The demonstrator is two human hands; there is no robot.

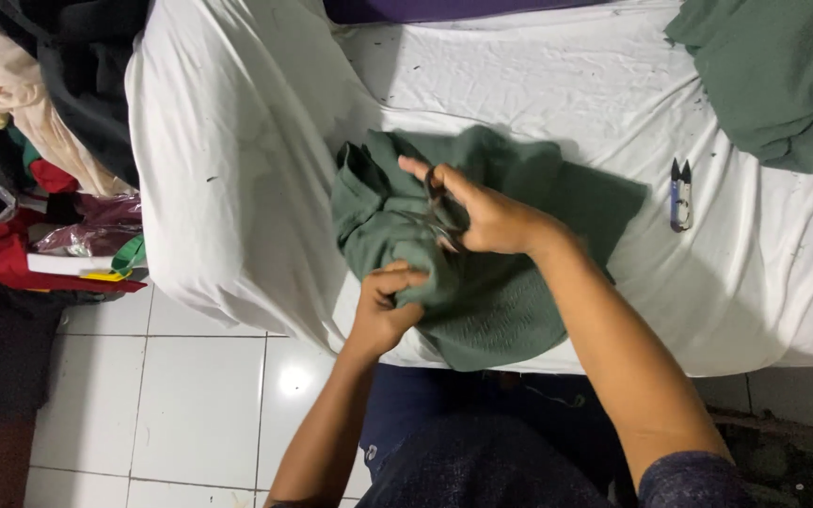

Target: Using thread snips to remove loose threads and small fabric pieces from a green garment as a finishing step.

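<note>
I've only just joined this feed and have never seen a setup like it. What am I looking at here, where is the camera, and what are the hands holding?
There is no machine here: these are a person's two bare hands, filmed by one camera worn on the head, looking down. The left hand grips a bunched part of a dark green garment near the table's front edge. The right hand holds small scissors against the same garment; the blades are partly hidden, so I cannot tell whether they are cutting. The garment lies on a white cloth-covered table. A small thread snipper lies to the right, untouched, and more green fabric sits at the far right corner. A pile of mixed clothes stands at the left, above a white tiled floor.
</note>
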